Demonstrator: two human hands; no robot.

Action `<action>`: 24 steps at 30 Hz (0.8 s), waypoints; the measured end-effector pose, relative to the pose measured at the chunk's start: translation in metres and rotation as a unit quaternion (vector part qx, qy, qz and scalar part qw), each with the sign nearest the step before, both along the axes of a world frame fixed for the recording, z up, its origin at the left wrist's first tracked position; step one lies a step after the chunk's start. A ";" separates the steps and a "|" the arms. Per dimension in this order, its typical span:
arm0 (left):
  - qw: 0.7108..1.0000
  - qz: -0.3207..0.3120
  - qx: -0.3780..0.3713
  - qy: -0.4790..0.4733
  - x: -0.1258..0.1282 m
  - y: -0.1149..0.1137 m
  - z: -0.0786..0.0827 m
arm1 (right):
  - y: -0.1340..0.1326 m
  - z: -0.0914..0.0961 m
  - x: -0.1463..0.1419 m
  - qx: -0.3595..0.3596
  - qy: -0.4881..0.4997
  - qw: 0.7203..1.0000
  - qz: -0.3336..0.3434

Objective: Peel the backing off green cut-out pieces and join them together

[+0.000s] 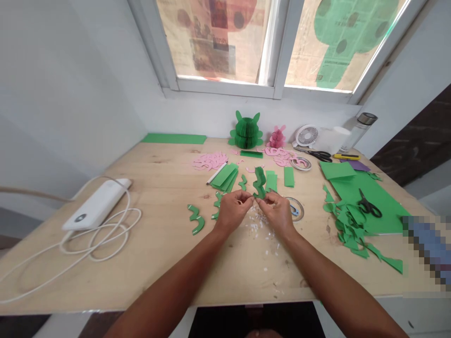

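Paper cutout (260, 181), wavy green, left hand (232, 208), right hand (278, 212) pinching

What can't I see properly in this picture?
Head view:
Wavy green paper: bottom end partly hidden by the left hand and right hand.
Ring: left side hidden behind the right hand.
Window paper: printed words too small and blurred.
Far-right thing: pixelated, unclear.

This looks like a place for papercraft, whether home or workshop unclear: a wooden table (151, 253) below a papered window (229, 47) holds green paper scraps (350, 221), black scissors (371, 208) and a honeycomb-paper figure (247, 134).
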State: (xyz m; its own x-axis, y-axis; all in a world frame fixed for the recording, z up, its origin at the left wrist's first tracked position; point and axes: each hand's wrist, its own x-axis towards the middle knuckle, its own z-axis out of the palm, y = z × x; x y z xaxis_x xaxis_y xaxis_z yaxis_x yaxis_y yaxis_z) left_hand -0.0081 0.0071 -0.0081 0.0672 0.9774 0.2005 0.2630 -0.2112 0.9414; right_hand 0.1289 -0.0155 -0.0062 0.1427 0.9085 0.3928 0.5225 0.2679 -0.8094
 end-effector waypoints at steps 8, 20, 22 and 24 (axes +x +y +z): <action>1.000 -0.010 -0.013 -0.020 -0.001 0.002 -0.002 | 0.000 -0.001 0.000 0.012 -0.016 1.000 0.001; 0.998 -0.005 -0.033 -0.052 0.001 0.001 0.000 | -0.001 0.001 -0.003 0.001 -0.005 1.000 0.005; 0.995 -0.007 -0.056 -0.078 0.002 0.001 0.002 | 0.000 0.000 -0.002 -0.023 0.033 0.999 0.010; 0.990 -0.017 -0.084 -0.108 0.002 0.002 0.004 | 0.001 -0.001 -0.002 -0.052 0.081 0.995 0.016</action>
State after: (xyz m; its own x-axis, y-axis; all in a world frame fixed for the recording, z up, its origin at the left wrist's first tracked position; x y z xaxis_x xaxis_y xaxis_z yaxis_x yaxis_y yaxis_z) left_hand -0.0064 0.0087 -0.0042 0.0737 0.9961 0.0476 0.0466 -0.0511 0.9976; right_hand 0.1273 -0.0144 -0.0075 0.1665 0.9484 0.2696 0.3746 0.1921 -0.9071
